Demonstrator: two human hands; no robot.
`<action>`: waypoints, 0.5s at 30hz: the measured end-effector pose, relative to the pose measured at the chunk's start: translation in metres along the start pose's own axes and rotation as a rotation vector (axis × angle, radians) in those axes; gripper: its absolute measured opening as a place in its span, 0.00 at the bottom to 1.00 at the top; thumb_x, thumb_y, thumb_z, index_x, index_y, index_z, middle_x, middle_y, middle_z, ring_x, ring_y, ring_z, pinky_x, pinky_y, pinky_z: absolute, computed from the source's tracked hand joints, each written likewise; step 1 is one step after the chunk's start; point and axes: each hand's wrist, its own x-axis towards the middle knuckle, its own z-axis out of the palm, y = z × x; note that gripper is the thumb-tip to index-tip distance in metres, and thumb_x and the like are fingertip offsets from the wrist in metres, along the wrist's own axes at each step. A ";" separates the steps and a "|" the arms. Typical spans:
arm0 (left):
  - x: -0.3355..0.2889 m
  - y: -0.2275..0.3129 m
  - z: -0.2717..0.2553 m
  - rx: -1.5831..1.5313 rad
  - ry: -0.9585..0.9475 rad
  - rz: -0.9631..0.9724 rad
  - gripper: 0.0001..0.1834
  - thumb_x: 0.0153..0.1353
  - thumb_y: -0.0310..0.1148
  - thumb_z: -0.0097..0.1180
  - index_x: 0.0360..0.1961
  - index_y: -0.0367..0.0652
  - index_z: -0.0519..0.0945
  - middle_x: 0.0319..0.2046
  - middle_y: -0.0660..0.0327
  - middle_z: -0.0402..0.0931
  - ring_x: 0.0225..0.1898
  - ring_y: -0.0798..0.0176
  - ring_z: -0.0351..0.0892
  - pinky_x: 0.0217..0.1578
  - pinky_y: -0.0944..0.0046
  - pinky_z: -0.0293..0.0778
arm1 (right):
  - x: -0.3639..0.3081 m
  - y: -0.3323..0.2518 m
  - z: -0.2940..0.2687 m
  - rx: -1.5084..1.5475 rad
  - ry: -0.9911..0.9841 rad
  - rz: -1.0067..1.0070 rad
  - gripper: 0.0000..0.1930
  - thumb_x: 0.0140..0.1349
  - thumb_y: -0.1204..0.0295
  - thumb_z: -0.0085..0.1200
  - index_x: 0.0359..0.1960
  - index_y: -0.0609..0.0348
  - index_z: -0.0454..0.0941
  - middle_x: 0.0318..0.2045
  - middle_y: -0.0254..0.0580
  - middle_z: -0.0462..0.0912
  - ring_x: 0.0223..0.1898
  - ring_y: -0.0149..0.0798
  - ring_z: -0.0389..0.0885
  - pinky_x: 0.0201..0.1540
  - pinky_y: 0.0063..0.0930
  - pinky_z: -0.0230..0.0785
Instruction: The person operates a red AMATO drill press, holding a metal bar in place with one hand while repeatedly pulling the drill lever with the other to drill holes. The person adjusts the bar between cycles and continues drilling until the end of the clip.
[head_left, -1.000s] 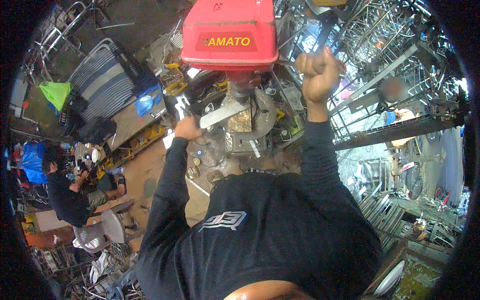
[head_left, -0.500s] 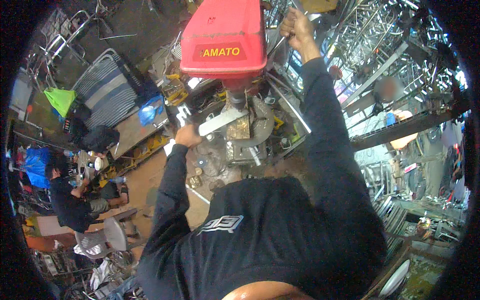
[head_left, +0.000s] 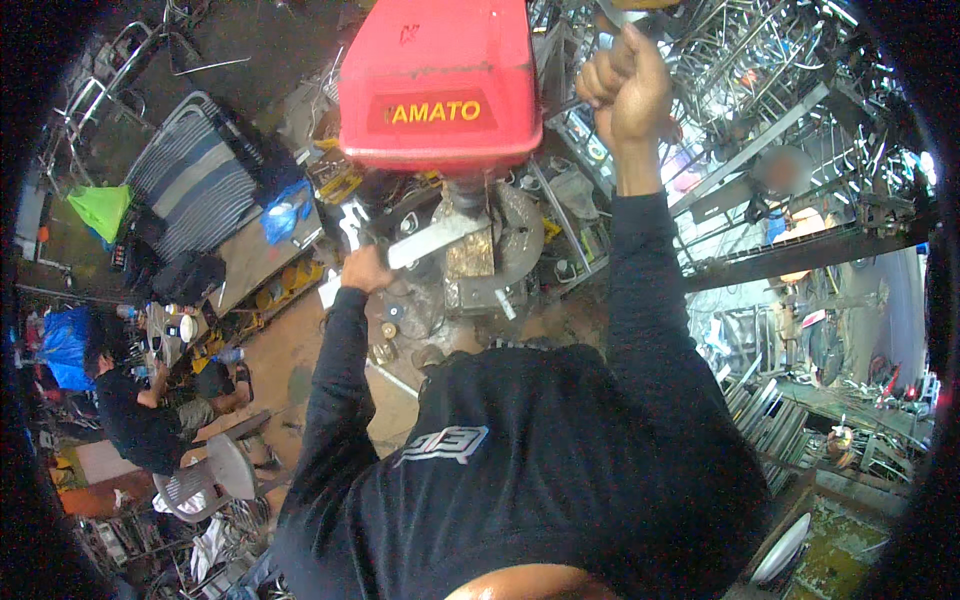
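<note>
A drill press with a red head (head_left: 440, 95) stands in front of me, its dark chuck (head_left: 467, 192) pointing down. Under the chuck lies the end of a flat silver metal bar (head_left: 430, 243), resting over a worn metal block (head_left: 472, 258). My left hand (head_left: 367, 268) is closed around the bar, left of the block. Up to the right of the red head, my right hand (head_left: 630, 88) is raised in a closed fist. Whatever its fingers may be wrapped round is hidden.
Tangled metal tube frames (head_left: 740, 70) fill the upper right. A striped lounger (head_left: 195, 165) lies at the upper left, near a blue plastic bag (head_left: 287, 215). At the far left a person (head_left: 140, 415) sits near a grey plastic chair (head_left: 225, 465).
My right hand has come down and nearer, and its forearm is now more upright. The left hand still grips the bar. The whole view has shifted slightly.
</note>
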 end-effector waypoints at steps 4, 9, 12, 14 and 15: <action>0.013 -0.008 -0.011 0.018 0.023 0.029 0.25 0.44 0.50 0.67 0.38 0.44 0.86 0.32 0.43 0.84 0.38 0.39 0.85 0.42 0.46 0.80 | 0.000 0.000 0.002 -0.028 0.014 -0.052 0.25 0.71 0.54 0.45 0.16 0.44 0.51 0.11 0.25 0.48 0.12 0.27 0.45 0.17 0.27 0.44; 0.016 -0.003 -0.027 0.031 -0.031 0.092 0.20 0.43 0.43 0.64 0.36 0.43 0.86 0.32 0.44 0.84 0.39 0.40 0.85 0.41 0.46 0.80 | 0.002 0.001 -0.002 0.002 0.016 -0.010 0.25 0.71 0.55 0.44 0.16 0.44 0.51 0.11 0.25 0.47 0.13 0.27 0.42 0.19 0.28 0.42; 0.004 0.008 -0.024 0.086 -0.034 0.020 0.20 0.43 0.44 0.63 0.36 0.43 0.87 0.32 0.43 0.84 0.38 0.40 0.85 0.43 0.45 0.80 | 0.002 0.004 -0.005 0.052 0.005 -0.010 0.25 0.72 0.53 0.46 0.17 0.43 0.52 0.11 0.25 0.49 0.11 0.28 0.47 0.16 0.26 0.44; -0.005 0.014 -0.016 0.166 -0.063 -0.052 0.22 0.44 0.46 0.64 0.36 0.42 0.86 0.32 0.42 0.84 0.37 0.39 0.85 0.42 0.45 0.81 | 0.002 0.006 -0.008 0.048 -0.014 -0.024 0.26 0.72 0.52 0.45 0.17 0.43 0.52 0.11 0.25 0.50 0.10 0.28 0.48 0.14 0.26 0.44; -0.017 0.017 -0.009 0.111 -0.011 -0.042 0.25 0.45 0.48 0.64 0.40 0.41 0.85 0.32 0.43 0.84 0.36 0.39 0.86 0.41 0.46 0.81 | 0.003 0.007 -0.008 0.043 -0.017 -0.031 0.26 0.72 0.52 0.45 0.17 0.43 0.52 0.11 0.25 0.50 0.10 0.28 0.48 0.14 0.26 0.44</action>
